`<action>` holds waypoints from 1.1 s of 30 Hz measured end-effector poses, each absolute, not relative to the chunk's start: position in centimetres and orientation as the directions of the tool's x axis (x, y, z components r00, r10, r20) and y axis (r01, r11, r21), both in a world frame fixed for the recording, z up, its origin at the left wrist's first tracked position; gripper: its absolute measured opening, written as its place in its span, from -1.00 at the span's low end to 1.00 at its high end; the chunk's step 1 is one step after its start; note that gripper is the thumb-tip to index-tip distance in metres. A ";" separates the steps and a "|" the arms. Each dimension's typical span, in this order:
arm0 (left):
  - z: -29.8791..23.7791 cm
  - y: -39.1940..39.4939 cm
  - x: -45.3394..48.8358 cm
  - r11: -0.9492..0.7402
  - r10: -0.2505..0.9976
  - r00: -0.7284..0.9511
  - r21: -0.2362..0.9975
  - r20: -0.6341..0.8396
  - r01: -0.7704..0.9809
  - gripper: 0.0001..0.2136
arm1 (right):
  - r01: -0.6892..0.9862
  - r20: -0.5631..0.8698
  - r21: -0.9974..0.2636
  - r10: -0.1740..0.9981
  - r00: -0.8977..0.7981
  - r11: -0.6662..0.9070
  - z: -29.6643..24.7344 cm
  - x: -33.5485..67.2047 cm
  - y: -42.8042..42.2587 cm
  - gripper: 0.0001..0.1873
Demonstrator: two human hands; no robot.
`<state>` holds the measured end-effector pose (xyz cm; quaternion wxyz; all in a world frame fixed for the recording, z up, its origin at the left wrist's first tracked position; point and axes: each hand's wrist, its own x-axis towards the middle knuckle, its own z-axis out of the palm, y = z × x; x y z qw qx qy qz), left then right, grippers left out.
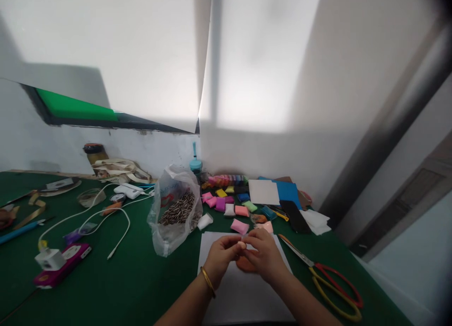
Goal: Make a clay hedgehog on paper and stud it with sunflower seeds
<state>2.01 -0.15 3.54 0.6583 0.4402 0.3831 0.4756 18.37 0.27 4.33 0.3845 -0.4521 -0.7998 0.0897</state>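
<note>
My left hand and my right hand meet over a white sheet of paper. Fingertips of both are pinched around a small pale lump of clay, partly hidden by the fingers. A flat brown-orange piece of clay lies on the paper beneath my hands, mostly covered by the right one. Just beyond the fingers are a pink clay packet and a peach packet. A gold bangle circles my left wrist.
Scissors with red and yellow handles lie at right. A plastic bag of small dark metallic pieces stands left of the paper. Several coloured packets sit at the back. A purple power strip and white cables are far left.
</note>
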 end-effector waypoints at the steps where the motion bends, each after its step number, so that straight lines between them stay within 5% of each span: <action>1: 3.4 0.0 2.1 0.128 0.974 0.216 0.954 -0.069 -0.273 -0.62 | 0.663 0.531 -0.491 0.798 -0.286 0.565 4.3 18.3 0.2 -0.76; 5: 2.9 0.2 2.4 0.069 0.993 0.111 0.963 -0.041 -0.259 -0.69 | 0.651 0.481 -0.543 0.832 -0.276 0.530 4.4 17.9 -0.2 -0.67; 11: 2.5 0.2 2.3 0.095 0.981 0.189 0.958 -0.044 -0.270 -0.61 | 0.654 0.457 -0.519 0.825 -0.332 0.550 4.8 17.6 -0.4 -0.76; 18: 2.9 0.3 2.2 0.098 0.981 0.182 0.986 -0.073 -0.132 -0.72 | 0.662 0.455 -0.512 0.827 -0.332 0.547 4.4 17.4 -0.7 -0.82; 23: 3.3 0.8 1.1 -0.031 0.995 0.092 0.998 0.025 0.063 -0.88 | 0.634 0.407 -0.634 0.888 -0.214 0.443 3.6 18.9 0.1 -0.83; 28: 4.7 1.2 0.0 0.145 0.989 0.077 0.958 -0.130 -0.249 -0.74 | 0.557 0.312 -0.783 0.950 -0.034 0.277 2.9 23.3 3.3 -0.65; 33: 4.7 0.8 0.4 0.229 0.969 0.178 0.885 -0.170 -0.406 -0.64 | 0.697 0.306 -0.674 0.951 -0.042 0.247 1.5 25.1 6.4 -0.69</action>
